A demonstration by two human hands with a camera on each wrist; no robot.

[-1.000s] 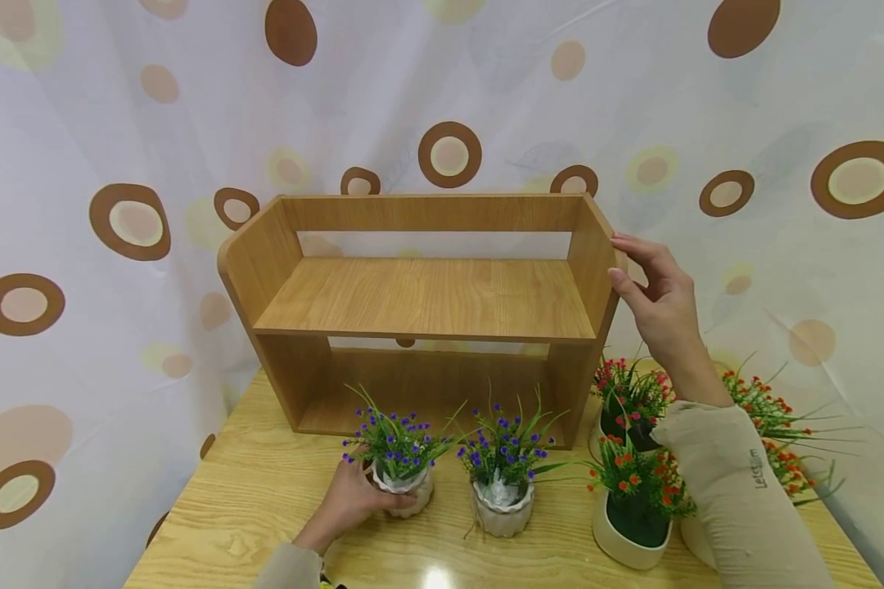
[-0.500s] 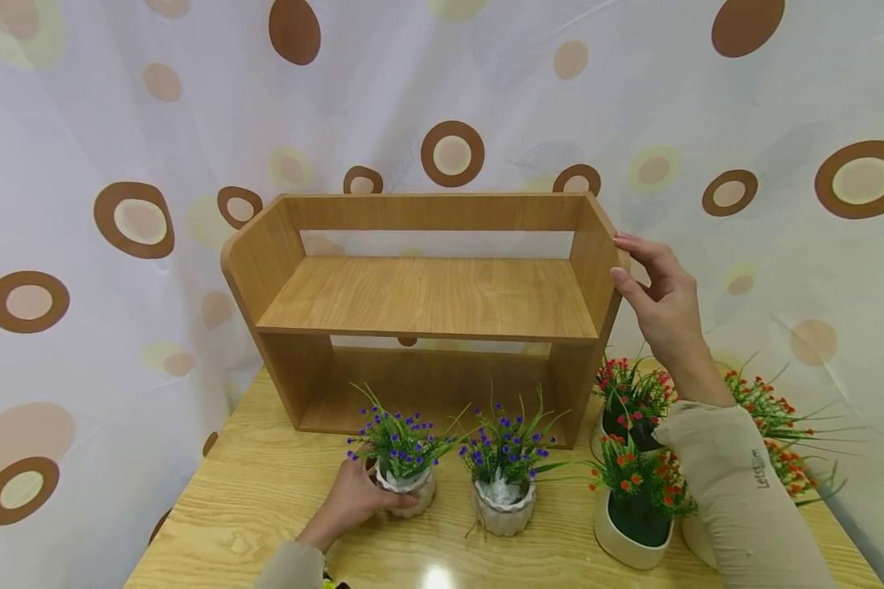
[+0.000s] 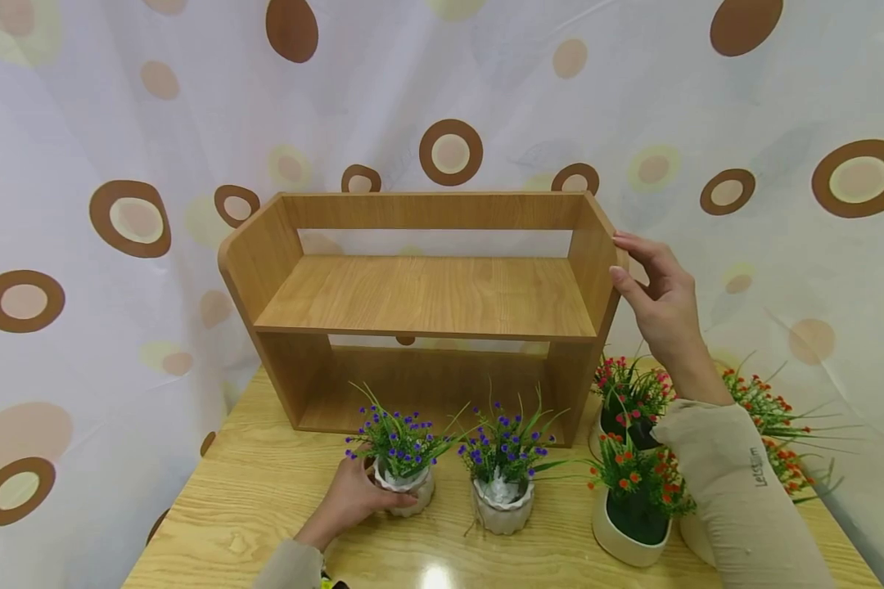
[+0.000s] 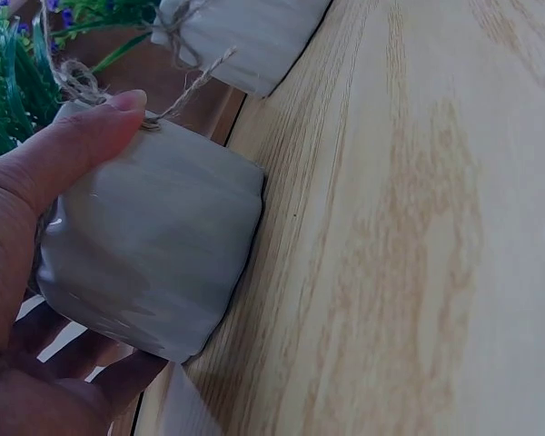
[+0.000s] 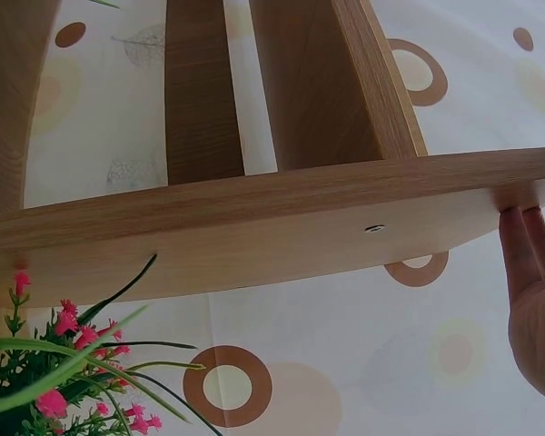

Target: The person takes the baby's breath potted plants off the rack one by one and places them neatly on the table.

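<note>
My left hand (image 3: 357, 495) grips a small white ruffled flower pot (image 4: 154, 227), thumb on the near side and fingers round the far side. The pot stands on the table and bears green grass with purple flowers (image 3: 401, 442); twine is tied near its rim. A matching purple-flowered pot (image 3: 504, 509) stands just to its right. Behind them is a two-tier wooden shelf (image 3: 427, 294). My right hand (image 3: 663, 298) holds the front edge of the shelf's right side panel near the top. In the right wrist view, its fingers (image 5: 522, 250) touch the panel's outer face.
To the right of the shelf stand several pots with red, pink and orange flowers, including an oval white pot (image 3: 631, 536); my right forearm partly hides them. The wooden table (image 3: 214, 507) bears everything. A patterned curtain (image 3: 486, 98) hangs behind.
Both hands keep their places on the pot and the shelf. Only a slight shift of the head view shows.
</note>
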